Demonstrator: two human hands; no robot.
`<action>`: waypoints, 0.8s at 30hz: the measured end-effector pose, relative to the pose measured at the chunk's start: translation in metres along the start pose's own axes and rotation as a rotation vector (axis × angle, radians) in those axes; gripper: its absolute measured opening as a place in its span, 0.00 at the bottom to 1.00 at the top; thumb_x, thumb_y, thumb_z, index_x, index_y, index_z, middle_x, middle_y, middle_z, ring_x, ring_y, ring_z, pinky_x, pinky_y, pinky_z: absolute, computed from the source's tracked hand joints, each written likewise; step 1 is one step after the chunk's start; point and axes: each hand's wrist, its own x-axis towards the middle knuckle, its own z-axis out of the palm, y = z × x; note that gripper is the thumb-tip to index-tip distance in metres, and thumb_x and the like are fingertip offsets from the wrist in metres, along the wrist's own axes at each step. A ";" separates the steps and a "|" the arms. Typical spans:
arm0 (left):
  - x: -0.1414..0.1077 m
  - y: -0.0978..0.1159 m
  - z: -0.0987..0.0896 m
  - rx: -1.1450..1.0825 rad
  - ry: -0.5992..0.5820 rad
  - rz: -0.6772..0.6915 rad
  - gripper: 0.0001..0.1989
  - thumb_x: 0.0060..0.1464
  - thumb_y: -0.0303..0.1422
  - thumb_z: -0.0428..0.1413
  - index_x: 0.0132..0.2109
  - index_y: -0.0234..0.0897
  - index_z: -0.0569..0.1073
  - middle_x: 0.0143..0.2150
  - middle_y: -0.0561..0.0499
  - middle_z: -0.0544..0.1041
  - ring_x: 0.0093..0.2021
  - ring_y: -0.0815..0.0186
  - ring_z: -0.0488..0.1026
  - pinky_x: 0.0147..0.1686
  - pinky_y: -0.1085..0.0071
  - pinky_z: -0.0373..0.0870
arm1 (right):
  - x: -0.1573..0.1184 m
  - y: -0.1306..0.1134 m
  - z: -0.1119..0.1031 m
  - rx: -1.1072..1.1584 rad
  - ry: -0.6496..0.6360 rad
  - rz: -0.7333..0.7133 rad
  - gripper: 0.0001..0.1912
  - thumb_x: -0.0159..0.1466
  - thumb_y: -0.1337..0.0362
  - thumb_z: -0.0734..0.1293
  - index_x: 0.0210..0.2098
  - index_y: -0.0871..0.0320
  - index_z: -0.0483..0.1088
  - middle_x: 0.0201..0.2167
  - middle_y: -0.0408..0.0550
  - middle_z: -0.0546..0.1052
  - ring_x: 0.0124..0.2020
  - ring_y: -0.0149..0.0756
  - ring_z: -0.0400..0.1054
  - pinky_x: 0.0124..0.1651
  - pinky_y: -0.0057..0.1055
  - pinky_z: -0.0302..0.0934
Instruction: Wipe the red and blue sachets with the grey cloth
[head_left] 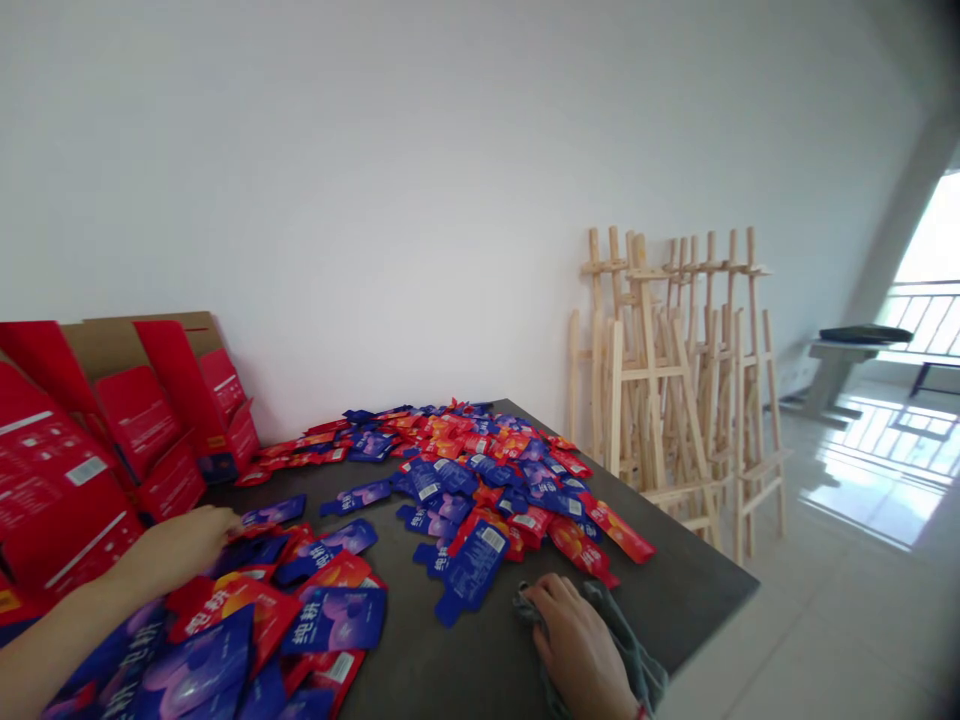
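My right hand (576, 632) presses a grey-green cloth (649, 672) against the dark tabletop, its fingers curled over the fabric. Just beyond it lies a blue packet (474, 565) with a barcode, at the edge of a wide heap of red and blue packets (487, 470). On the left, my left hand (184, 545) reaches over a second pile, touching or nearly touching the packets there. Its fingers are blurred and partly hidden, so their grip is unclear. A blue packet (335, 618) and a red packet (240, 605) lie in this nearer pile.
Open red cartons (142, 430) stand along the table's left side. The dark table (697, 590) ends in a slanting right edge. Wooden easels (652, 370) lean by the white wall beyond it. Farther right is a pale bench-like stand (840, 375) on the tiled floor.
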 end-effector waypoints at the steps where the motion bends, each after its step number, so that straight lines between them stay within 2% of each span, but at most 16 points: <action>1: -0.001 0.021 -0.001 0.061 0.015 0.040 0.13 0.48 0.32 0.46 0.32 0.39 0.75 0.34 0.52 0.79 0.40 0.58 0.71 0.47 0.64 0.64 | 0.000 0.000 0.000 -0.003 -0.001 0.000 0.20 0.57 0.74 0.59 0.45 0.52 0.71 0.44 0.45 0.71 0.45 0.38 0.63 0.48 0.31 0.54; 3: -0.008 0.076 0.005 0.072 0.036 0.114 0.15 0.52 0.33 0.45 0.38 0.38 0.76 0.42 0.48 0.78 0.46 0.56 0.70 0.50 0.64 0.62 | -0.001 0.000 -0.001 -0.008 -0.009 -0.004 0.20 0.57 0.74 0.59 0.46 0.53 0.70 0.44 0.46 0.71 0.46 0.38 0.63 0.48 0.31 0.54; 5: -0.022 0.140 0.021 -0.022 -0.053 0.123 0.15 0.56 0.34 0.45 0.41 0.40 0.75 0.43 0.48 0.77 0.45 0.60 0.71 0.47 0.67 0.63 | -0.001 0.000 -0.001 -0.010 -0.020 -0.011 0.20 0.57 0.74 0.58 0.46 0.53 0.70 0.44 0.46 0.71 0.46 0.39 0.63 0.48 0.31 0.54; 7: -0.035 0.198 0.047 -0.112 -0.172 0.121 0.13 0.56 0.38 0.47 0.41 0.41 0.75 0.39 0.48 0.77 0.42 0.60 0.72 0.43 0.68 0.65 | -0.001 0.001 -0.002 -0.012 -0.029 -0.014 0.20 0.58 0.73 0.58 0.46 0.53 0.70 0.44 0.47 0.71 0.46 0.39 0.64 0.49 0.31 0.54; 9: -0.043 0.239 0.074 -0.146 -0.211 0.088 0.15 0.53 0.42 0.52 0.41 0.37 0.74 0.40 0.45 0.76 0.42 0.57 0.71 0.42 0.66 0.65 | -0.001 0.002 -0.002 -0.016 -0.027 -0.019 0.19 0.59 0.72 0.58 0.47 0.53 0.70 0.44 0.47 0.71 0.46 0.39 0.64 0.49 0.31 0.54; 10: -0.044 0.253 0.086 -0.157 -0.216 0.068 0.17 0.50 0.43 0.55 0.42 0.35 0.73 0.41 0.43 0.76 0.45 0.55 0.70 0.44 0.65 0.64 | -0.001 0.003 -0.003 -0.018 -0.025 -0.023 0.19 0.59 0.72 0.58 0.47 0.53 0.70 0.45 0.47 0.71 0.46 0.39 0.64 0.49 0.31 0.54; 12: -0.042 0.267 0.103 -0.190 -0.222 0.022 0.20 0.44 0.42 0.60 0.42 0.33 0.73 0.45 0.40 0.73 0.49 0.51 0.68 0.46 0.62 0.62 | -0.001 0.004 -0.002 -0.019 -0.021 -0.033 0.19 0.59 0.72 0.58 0.47 0.54 0.70 0.45 0.47 0.71 0.47 0.39 0.64 0.50 0.31 0.54; 15: -0.037 0.269 0.115 -0.250 -0.251 -0.024 0.18 0.39 0.38 0.63 0.38 0.34 0.72 0.46 0.41 0.72 0.49 0.50 0.67 0.44 0.63 0.62 | -0.001 0.005 -0.001 -0.017 -0.022 -0.040 0.19 0.59 0.72 0.58 0.47 0.54 0.69 0.46 0.48 0.71 0.48 0.39 0.63 0.51 0.32 0.54; 20: -0.051 0.260 0.116 -0.355 -0.327 -0.020 0.07 0.46 0.31 0.58 0.35 0.37 0.69 0.36 0.51 0.75 0.38 0.63 0.71 0.34 0.73 0.61 | -0.002 0.006 0.000 0.011 -0.008 -0.047 0.18 0.59 0.72 0.58 0.46 0.54 0.69 0.46 0.48 0.70 0.48 0.40 0.63 0.51 0.34 0.55; 24: -0.079 0.254 0.120 -0.506 -0.337 0.010 0.03 0.50 0.32 0.53 0.33 0.38 0.69 0.31 0.56 0.73 0.35 0.65 0.69 0.34 0.74 0.59 | -0.002 0.003 -0.007 0.066 -0.008 -0.071 0.18 0.59 0.73 0.58 0.45 0.54 0.69 0.46 0.48 0.70 0.48 0.40 0.63 0.51 0.34 0.55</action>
